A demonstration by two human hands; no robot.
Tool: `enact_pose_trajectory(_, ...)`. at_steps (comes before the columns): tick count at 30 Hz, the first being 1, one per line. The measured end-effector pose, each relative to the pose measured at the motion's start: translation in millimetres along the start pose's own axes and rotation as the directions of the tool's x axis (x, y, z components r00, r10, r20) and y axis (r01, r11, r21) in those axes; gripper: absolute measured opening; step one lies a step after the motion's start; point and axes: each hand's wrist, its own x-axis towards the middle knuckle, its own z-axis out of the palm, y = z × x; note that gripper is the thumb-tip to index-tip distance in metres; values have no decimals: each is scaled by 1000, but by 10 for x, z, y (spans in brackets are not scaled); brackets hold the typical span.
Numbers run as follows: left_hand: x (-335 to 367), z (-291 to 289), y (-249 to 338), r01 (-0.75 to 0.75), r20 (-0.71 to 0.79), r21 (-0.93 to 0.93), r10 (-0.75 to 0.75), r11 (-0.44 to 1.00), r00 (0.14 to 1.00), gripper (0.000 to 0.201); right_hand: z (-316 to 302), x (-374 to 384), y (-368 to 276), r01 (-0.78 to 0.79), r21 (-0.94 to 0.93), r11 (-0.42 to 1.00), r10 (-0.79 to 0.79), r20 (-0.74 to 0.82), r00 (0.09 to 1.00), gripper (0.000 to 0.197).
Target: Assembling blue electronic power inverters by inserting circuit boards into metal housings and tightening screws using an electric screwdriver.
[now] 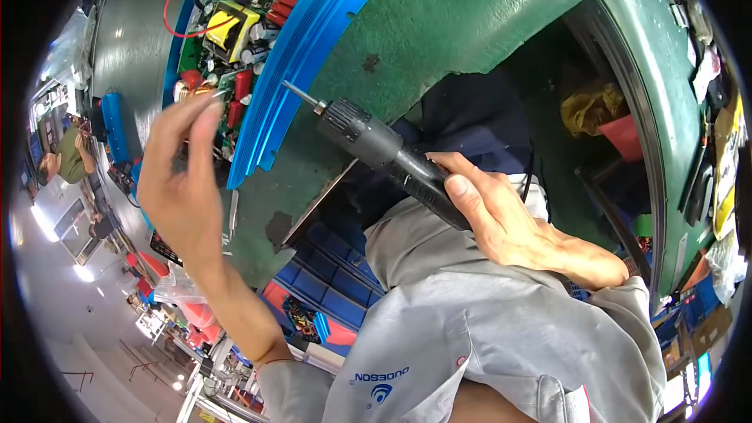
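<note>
My right hand (513, 223) is wrapped round the handle of a black electric screwdriver (380, 145). Its metal bit points to the upper left, at the side of a blue ribbed metal housing (294, 70). Whether the bit touches the housing I cannot tell. Over the near end of the housing, my left hand (184, 180) has thumb and forefinger pinched together; a small pale tip shows at them, too small to name. Inside the housing lies a green circuit board (188, 55) with a yellow-wrapped transformer (227, 30), red components and capacitors. A red wire (166, 12) loops out over its left side.
The housing rests on a green bench mat (439, 8) with a ragged cut-out edge before me. Blue bins (333, 266) stand below. At the right, tools and bags lie along the green edge. Another person (72, 158) sits far left, near another blue housing (115, 127).
</note>
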Motion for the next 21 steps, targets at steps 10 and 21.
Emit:
enact_pose_trajectory(10,429,203,20,-275,168,127,252,953,953,12,-50,87,-25,12,52,999,-13,25,1000,55)
enact_pose_trajectory(21,265,210,-107,-279,137,-31,280,960,950,14,-104,60,-26,-369,466,804,265,274,924,79)
